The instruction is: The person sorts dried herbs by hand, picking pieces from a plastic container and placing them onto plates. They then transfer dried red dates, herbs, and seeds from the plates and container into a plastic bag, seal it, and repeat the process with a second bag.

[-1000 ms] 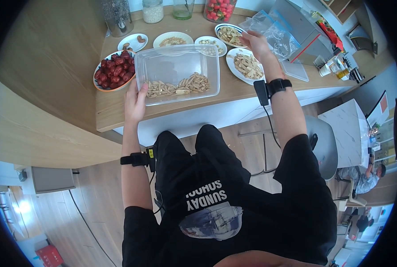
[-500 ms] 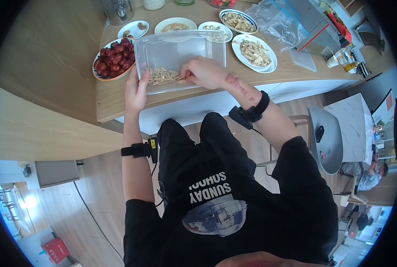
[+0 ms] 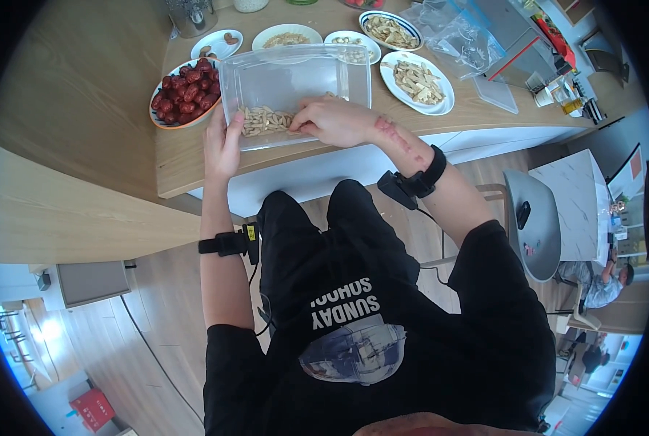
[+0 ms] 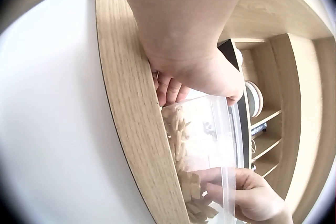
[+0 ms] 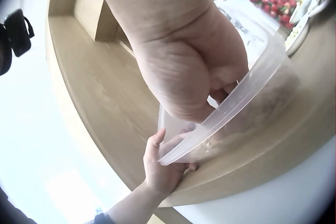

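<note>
A clear plastic container point(image 3: 295, 62) stands at the counter's front edge, its floor partly covered with pale, elongated dried slices point(image 3: 265, 121). My left hand point(image 3: 222, 145) grips its left wall, thumb at the rim and fingers on the outside. Inside the container, my right hand point(image 3: 333, 120) reaches down with bent fingers, thumb and fingertips pinching at a pale dried slice point(image 4: 191, 186). More slices lie beneath and beside that hand, which partly hides them in the head view. In the right wrist view the right fingertips are largely hidden behind the container's rim point(image 5: 231, 113).
Left of the container is a bowl of red dates point(image 3: 186, 91). Behind it are small plates, one with a few nuts point(image 3: 222, 45). A white plate of pale slices point(image 3: 417, 81) and a blue-rimmed bowl point(image 3: 391, 30) sit right. Plastic bags point(image 3: 455, 36) lie beyond.
My right hand has come from the blue-rimmed bowl at the back right down into the container. It has stayed there over the last half second. The left hand keeps its grip.
</note>
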The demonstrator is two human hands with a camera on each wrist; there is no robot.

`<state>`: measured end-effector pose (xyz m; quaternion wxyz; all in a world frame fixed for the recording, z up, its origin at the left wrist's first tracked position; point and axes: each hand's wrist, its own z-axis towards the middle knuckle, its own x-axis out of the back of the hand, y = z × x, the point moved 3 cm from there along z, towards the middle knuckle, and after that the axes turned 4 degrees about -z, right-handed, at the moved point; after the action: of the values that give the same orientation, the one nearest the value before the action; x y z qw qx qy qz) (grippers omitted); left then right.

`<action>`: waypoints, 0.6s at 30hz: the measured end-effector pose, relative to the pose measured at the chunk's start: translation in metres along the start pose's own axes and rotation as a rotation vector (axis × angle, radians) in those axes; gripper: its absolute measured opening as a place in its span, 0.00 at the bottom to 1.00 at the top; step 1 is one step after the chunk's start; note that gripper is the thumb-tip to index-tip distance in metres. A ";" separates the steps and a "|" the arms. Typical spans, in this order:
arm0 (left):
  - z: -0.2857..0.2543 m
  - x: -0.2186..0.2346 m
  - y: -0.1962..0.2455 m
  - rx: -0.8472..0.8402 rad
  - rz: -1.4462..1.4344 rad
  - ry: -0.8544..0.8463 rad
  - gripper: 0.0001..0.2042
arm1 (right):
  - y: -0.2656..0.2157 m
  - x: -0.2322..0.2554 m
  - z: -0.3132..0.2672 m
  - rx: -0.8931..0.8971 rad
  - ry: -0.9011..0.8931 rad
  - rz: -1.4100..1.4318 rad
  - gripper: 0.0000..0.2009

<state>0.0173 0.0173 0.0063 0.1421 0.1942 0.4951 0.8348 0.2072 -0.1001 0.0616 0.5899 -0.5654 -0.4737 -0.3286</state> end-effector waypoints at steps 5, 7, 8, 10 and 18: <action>0.000 0.001 -0.001 0.027 -0.011 -0.018 0.22 | 0.001 0.002 -0.009 0.103 0.014 0.119 0.13; 0.001 0.001 -0.002 0.005 -0.011 -0.011 0.22 | -0.004 0.005 -0.016 0.106 0.007 0.133 0.14; 0.001 0.001 -0.003 0.006 -0.012 -0.009 0.22 | -0.004 0.004 -0.019 0.107 0.006 0.132 0.14; 0.000 0.001 -0.001 -0.015 -0.009 0.015 0.23 | -0.005 0.004 -0.025 0.166 0.106 0.147 0.13; 0.000 0.000 0.000 0.018 -0.009 0.005 0.23 | -0.007 0.013 -0.039 0.118 0.172 0.246 0.09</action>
<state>0.0169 0.0170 0.0065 0.1430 0.1909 0.5037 0.8303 0.2120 -0.1372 0.0798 0.6964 -0.5533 -0.3669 -0.2726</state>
